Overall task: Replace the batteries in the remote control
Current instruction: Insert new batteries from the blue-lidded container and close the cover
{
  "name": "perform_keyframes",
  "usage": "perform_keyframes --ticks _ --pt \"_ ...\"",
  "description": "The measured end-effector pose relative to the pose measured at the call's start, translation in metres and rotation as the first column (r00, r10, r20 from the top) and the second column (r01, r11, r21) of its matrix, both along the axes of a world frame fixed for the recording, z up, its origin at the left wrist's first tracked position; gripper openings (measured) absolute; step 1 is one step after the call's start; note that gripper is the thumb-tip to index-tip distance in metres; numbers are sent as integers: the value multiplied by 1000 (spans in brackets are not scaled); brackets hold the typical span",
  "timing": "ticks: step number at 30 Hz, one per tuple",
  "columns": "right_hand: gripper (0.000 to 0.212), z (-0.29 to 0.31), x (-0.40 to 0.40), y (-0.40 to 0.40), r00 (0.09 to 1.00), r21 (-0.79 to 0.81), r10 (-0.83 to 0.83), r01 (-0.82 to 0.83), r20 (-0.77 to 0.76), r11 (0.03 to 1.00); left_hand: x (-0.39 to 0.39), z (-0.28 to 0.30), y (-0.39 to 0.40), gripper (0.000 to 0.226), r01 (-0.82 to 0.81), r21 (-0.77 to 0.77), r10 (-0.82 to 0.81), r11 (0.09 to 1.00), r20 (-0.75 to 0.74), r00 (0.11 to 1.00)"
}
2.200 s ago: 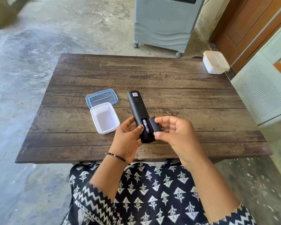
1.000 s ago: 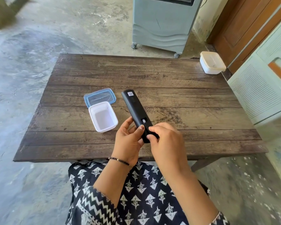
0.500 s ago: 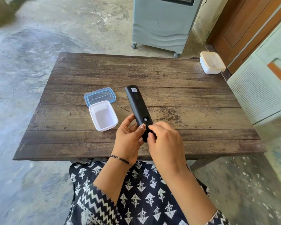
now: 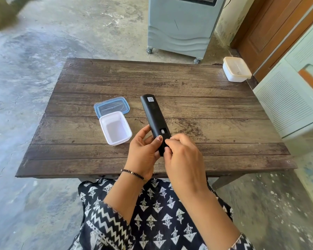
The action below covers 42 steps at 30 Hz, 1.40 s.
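Observation:
A long black remote control [image 4: 153, 114] is held back side up above the near part of the wooden table [image 4: 197, 98], its far end carrying a small white sticker. My left hand [image 4: 143, 152] grips its near end from the left, thumb on the back. My right hand [image 4: 183, 157] pinches the battery cover at that same near end. The cover lies almost flush on the remote, with a small gap showing a pale part of the battery bay [image 4: 162, 131]. The batteries are hidden.
An open white plastic box [image 4: 123, 139] stands left of the remote, its blue-rimmed lid [image 4: 111, 106] flat behind it. A closed white box [image 4: 236, 69] sits at the table's far right corner. A grey wheeled cooler [image 4: 181, 24] stands beyond the table.
The loose battery cover, held beside the open bay with batteries showing, has been set onto the remote and slid nearly closed by my right hand. The remote has tilted a little.

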State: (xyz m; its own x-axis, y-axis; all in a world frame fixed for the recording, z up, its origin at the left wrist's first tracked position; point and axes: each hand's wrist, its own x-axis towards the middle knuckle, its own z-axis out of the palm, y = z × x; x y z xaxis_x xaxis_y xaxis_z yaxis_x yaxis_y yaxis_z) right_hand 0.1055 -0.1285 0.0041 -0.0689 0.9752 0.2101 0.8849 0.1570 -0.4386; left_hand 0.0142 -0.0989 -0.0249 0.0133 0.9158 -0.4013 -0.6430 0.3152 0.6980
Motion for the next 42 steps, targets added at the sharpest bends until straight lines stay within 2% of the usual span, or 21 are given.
perform_keyframes --ticks 7,11,14,18,23,25,27,28,29,31,35,38,40,42 --pt "14 1 3 12 997 -67 69 -70 -17 995 -2 -1 -3 35 33 2 -33 999 -14 999" --pt "29 -2 12 12 984 -117 133 -146 -115 982 -5 -1 -2 34 22 -7 -22 1000 12 1000" --pt "34 -5 21 14 983 -78 99 -112 -158 991 -6 1 -2 34 49 5 -49 999 11 999" --pt "24 -7 29 19 964 -24 84 -93 -251 995 -8 3 0 31 105 30 -105 994 11 994" --pt "20 -13 33 20 893 -181 -119 43 -435 983 -9 4 0 33 149 52 -148 987 -24 989" --pt "25 -15 37 21 810 -362 -262 66 -525 930 -9 4 -1 35 155 65 -154 986 -25 988" --pt "30 -14 40 21 611 -534 -411 -23 -677 845 -7 5 -3 35 154 73 -151 985 -39 988" --pt "30 -13 41 21 520 -574 -459 -75 -720 815 -5 6 -4 34 152 74 -149 986 -49 988" --pt "27 -12 42 20 470 -590 -483 -106 -739 800 -3 7 -4 34 151 74 -147 986 -57 987" --pt "22 -9 43 19 430 -593 -499 -112 -752 797 1 8 -5 36 155 76 -151 985 -60 987" --pt "19 -7 43 19 456 -567 -476 -80 -752 820 6 9 -6 42 141 64 -135 988 -98 986" --pt "20 -9 42 18 523 -566 -449 -82 -725 820 6 8 -7 42 121 45 -116 992 -103 988" --pt "27 -14 40 17 668 -506 -382 10 -638 863 5 5 -7 43 94 17 -92 995 -92 991" --pt "33 -17 35 14 820 -380 -267 65 -507 923 5 3 -7 44 62 -9 -63 998 -81 995"
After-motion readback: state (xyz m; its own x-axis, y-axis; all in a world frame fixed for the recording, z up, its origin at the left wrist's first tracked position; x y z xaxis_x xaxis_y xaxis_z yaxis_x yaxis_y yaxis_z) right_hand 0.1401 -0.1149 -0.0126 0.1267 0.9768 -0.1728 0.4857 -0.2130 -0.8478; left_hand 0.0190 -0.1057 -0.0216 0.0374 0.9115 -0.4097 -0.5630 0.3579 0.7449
